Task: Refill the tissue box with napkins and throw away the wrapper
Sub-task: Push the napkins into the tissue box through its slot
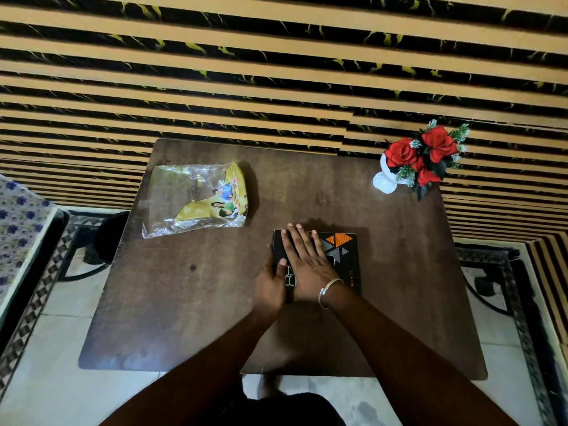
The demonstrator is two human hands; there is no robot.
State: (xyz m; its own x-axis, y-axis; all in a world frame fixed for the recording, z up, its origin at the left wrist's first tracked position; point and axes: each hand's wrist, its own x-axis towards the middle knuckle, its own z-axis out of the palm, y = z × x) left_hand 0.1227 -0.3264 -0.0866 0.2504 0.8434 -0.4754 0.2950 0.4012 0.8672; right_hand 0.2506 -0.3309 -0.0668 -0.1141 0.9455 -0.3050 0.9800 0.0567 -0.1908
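A black tissue box [345,256] with orange and grey triangles lies flat near the middle of the brown table [215,302]. My right hand [307,262] lies flat on the box's top, fingers spread. My left hand [272,284] holds the box's left side, thumb on top. An empty clear and yellow plastic wrapper [196,199] lies crumpled on the table to the far left of the box. No napkins are visible.
A white vase of red flowers [415,162] stands at the table's far right corner. A striped wall rises behind the table. A black round object [110,238] sits on the floor left of the table, and black metal frames stand on both sides.
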